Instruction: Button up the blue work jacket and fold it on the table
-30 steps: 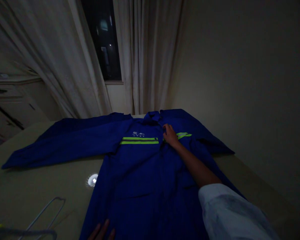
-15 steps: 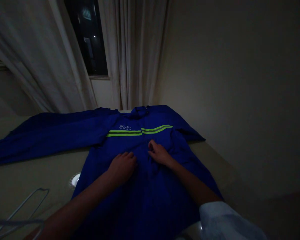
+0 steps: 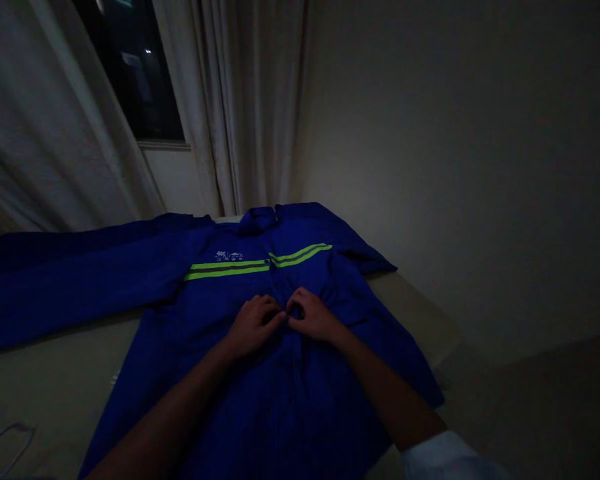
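Observation:
A blue work jacket (image 3: 180,373) with yellow-green reflective stripes and a white print on the chest lies spread out, front side up, its collar pointing away from me. At its front opening, below the stripes, my left hand (image 3: 255,323) pinches the fabric edge with thumb and fingers. Right beside it, my right hand (image 3: 313,317) also pinches the front edge, thumb and forefinger curled into a ring. The fingertips of both hands nearly touch. Whatever small part of the placket sits between them is too dark to make out.
The jacket rests on a pale bed-like surface (image 3: 70,373). A white cable (image 3: 10,437) lies at the lower left. Behind are light curtains (image 3: 260,100), a dark window (image 3: 135,73) and a bare wall (image 3: 430,147) on the right.
My left hand has gone from lying on the cloth to pinching at the front opening. My right hand has moved slightly down, and the two hands have come together. The view has shifted right.

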Motion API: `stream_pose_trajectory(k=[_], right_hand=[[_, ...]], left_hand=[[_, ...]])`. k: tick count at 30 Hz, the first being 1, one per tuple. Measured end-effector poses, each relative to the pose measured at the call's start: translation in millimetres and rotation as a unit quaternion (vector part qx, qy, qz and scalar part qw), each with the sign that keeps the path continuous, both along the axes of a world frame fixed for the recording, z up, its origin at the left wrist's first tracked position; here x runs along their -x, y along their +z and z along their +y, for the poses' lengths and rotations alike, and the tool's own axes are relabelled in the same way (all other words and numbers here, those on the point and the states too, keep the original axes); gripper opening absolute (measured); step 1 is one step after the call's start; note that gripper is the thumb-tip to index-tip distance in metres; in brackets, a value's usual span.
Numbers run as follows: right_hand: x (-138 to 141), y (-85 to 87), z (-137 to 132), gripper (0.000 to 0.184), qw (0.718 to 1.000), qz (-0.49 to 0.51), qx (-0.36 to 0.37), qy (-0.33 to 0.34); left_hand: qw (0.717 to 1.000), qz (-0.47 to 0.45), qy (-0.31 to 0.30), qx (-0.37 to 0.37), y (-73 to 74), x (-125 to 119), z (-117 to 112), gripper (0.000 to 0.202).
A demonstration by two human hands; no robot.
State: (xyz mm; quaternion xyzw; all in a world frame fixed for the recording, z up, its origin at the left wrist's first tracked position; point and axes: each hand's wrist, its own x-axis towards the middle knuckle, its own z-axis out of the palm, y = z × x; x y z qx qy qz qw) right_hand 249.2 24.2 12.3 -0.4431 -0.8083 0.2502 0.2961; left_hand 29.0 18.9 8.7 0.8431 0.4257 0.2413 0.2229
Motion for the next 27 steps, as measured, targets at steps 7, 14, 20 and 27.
stream_pose_trajectory(k=[7,14,20,27], right_hand=[[-4.0,7.1,-13.3,0.016,0.99,-0.062,-0.119,0.045],[3.4,7.0,-13.2,0.009,0.981,-0.077,-0.169,0.05],[4.0,7.3,-12.5,0.007,0.995,-0.008,-0.088,0.053],[4.9,11.8,-13.4,0.006,0.998,0.007,-0.055,0.042]], left_hand=[[0.997,-0.059,0.002,0.043,-4.9,2.4,2.7,0.029],[0.993,-0.116,0.014,0.015,-4.1,0.3,-1.2,0.028],[0.995,-0.103,0.003,-0.017,-6.1,-0.7,-3.3,0.024],[0.995,-0.092,0.028,-0.026,-10.7,1.0,-2.6,0.026]])
